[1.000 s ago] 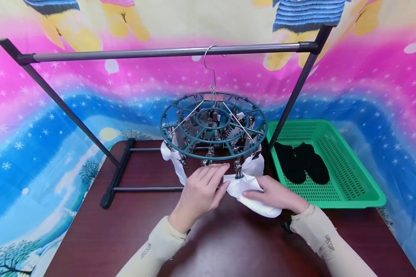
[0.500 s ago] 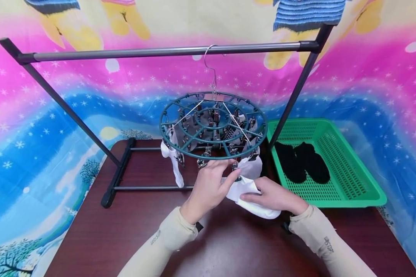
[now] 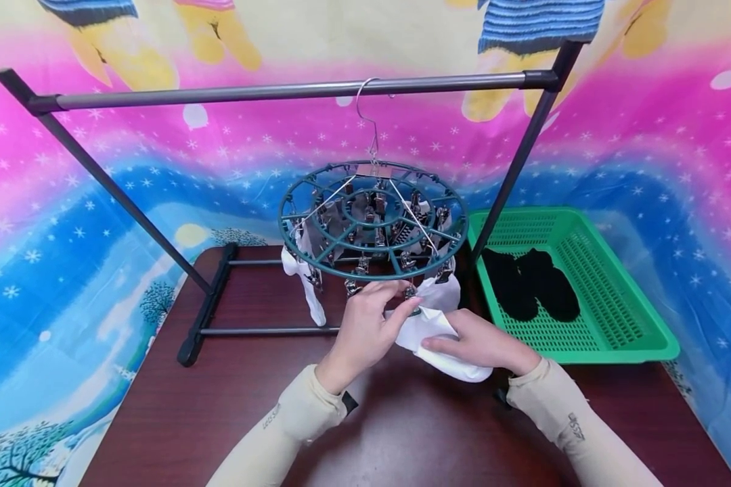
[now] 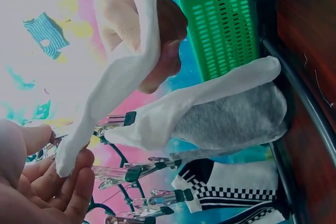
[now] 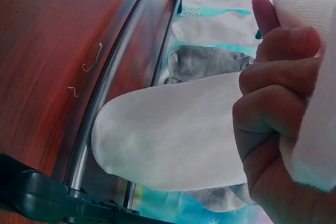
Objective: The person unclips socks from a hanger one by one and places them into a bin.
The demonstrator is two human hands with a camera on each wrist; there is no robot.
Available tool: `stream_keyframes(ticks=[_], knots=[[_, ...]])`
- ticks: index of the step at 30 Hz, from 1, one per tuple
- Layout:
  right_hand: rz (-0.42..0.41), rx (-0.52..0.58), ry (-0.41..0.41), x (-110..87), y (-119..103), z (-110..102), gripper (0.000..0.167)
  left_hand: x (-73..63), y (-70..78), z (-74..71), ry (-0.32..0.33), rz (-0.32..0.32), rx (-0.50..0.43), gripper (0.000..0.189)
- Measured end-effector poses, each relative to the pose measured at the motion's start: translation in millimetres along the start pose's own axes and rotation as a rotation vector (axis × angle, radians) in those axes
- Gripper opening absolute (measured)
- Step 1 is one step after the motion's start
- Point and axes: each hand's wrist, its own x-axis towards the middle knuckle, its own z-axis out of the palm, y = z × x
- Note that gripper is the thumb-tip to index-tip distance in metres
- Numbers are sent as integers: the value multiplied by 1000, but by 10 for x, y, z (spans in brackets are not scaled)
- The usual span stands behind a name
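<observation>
A white sock [image 3: 429, 338] hangs at the front of a round green clip hanger [image 3: 371, 276]. My right hand [image 3: 478, 341] grips its body, thumb on the near side; the right wrist view shows this hand's fingers [image 5: 273, 85] curled. At the sock's top edge, my left hand [image 3: 365, 331] pinches a metal clip [image 3: 409, 292] between thumb and fingers. In the left wrist view, the cuff of the sock [image 4: 68, 153] lies between the left thumb [image 4: 37, 137] and fingers, and the clip there is mostly hidden.
A dark metal rack [image 3: 292, 91] carries the hanger by its hook. Other socks hang around it, including a checkered sock [image 4: 231, 182] and a grey one [image 4: 236, 119]. On the right, a green basket [image 3: 621, 304] holds black socks [image 3: 533, 284].
My left hand has moved right to the clip, and its thumb has come up against it. My right hand keeps its hold on the white sock, nearly still.
</observation>
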Motion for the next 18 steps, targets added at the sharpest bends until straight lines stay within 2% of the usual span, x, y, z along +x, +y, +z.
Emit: stream_keyframes(ticks=[13, 18], knots=[[3, -8, 5, 14, 15, -13, 29, -43, -21, 12, 70, 57, -59, 26], [-43, -26, 2, 16, 59, -26, 23, -41, -7, 1, 123, 82, -96, 22]])
